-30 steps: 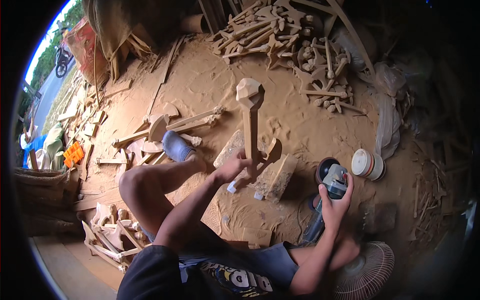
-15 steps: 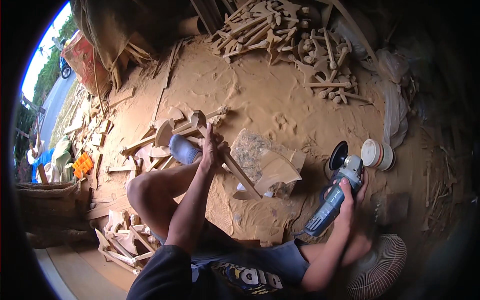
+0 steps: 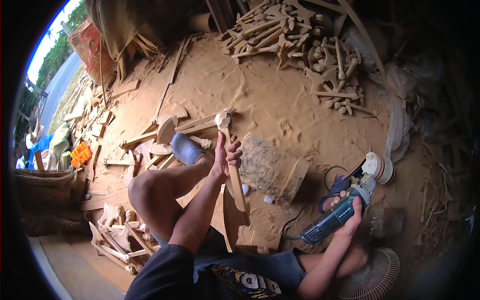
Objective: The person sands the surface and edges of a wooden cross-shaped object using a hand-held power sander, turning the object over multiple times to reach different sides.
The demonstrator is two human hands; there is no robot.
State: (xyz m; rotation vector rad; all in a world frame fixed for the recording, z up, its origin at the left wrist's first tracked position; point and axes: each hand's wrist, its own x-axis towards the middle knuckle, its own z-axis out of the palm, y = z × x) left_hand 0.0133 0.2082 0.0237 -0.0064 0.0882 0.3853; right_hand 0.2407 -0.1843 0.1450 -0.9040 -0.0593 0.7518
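Note:
My left hand (image 3: 227,156) is closed around the shaft of a pale wooden piece (image 3: 236,187). The piece has a knobby, faceted upper end and a wide, thin curved blade at its lower end, above my lap. My right hand (image 3: 354,215) grips the body of a dark teal angle grinder (image 3: 327,220) with a metal head. Its disc, tilted and partly hidden behind the head, is beside a white tub (image 3: 384,170). I cannot tell whether the disc is spinning. Between my hands sits a rough stone-like block (image 3: 267,165), nearest to the left hand.
Similar wooden pieces form a large heap (image 3: 280,32) at the far side, and a smaller stack (image 3: 120,235) lies at my left. Several lie by my socked foot (image 3: 186,149). A round fan guard (image 3: 375,275) stands near right. Sawdust covers the ground (image 3: 200,75).
The wooden piece has turned more upright and its blade has come off the block toward my lap. The grinder has tilted further right, its head now against the tub's outline.

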